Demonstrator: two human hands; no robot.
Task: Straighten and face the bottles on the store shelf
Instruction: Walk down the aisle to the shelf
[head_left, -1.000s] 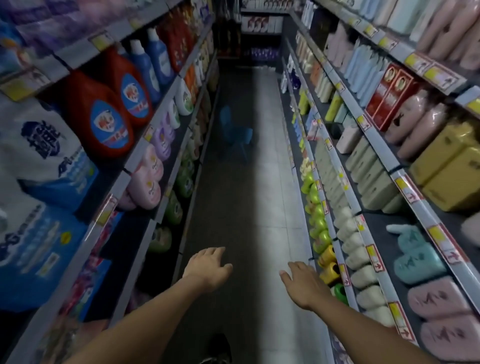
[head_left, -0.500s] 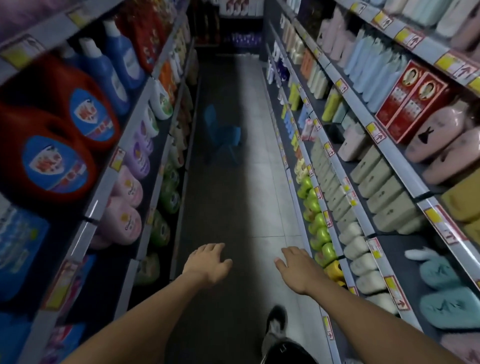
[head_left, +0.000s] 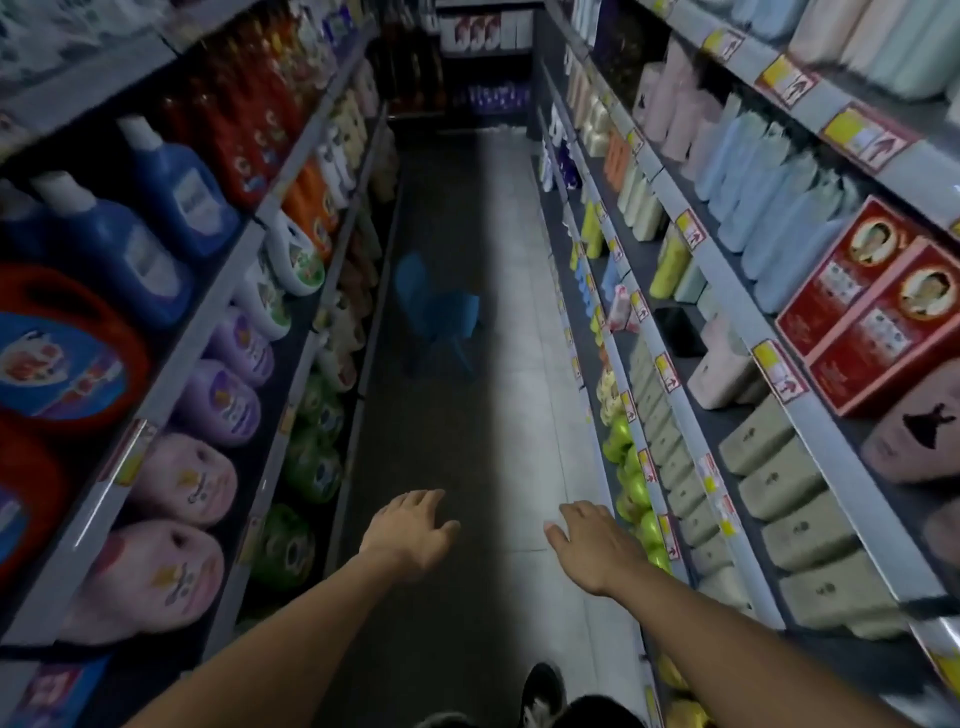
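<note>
Shelving on both sides has slid nearer and past me since the earlier frame; I am advancing down the aisle, with the blue chair (head_left: 436, 312) ahead now larger in view. My left hand (head_left: 410, 530) hangs over the aisle floor (head_left: 467, 441), fingers loosely spread, gripping nothing. My right hand (head_left: 592, 545) is likewise spread and relaxed, holding nothing, just beside the edge of the right shelf (head_left: 691, 457) near the green bottles (head_left: 631, 478).

No bottle is being handled yet. Judged step: approach and select a section. To do it well, I should stop square to one bay, then turn each label outward and draw the bottles to the shelf lip, working row by row.

Contents noted: the left shelf (head_left: 228, 291) carries blue detergent bottles (head_left: 156, 218), a red jug (head_left: 62, 358), purple bottles (head_left: 228, 384) and pink bottles (head_left: 171, 561). The right shelves hold beige bottles (head_left: 789, 519) in tidy ranks, pale blue bottles (head_left: 779, 192) and red boxes (head_left: 878, 301). One dark gap (head_left: 678, 327) beside a pink-white bottle (head_left: 722, 374) suggests that bay needs attention first.
</note>
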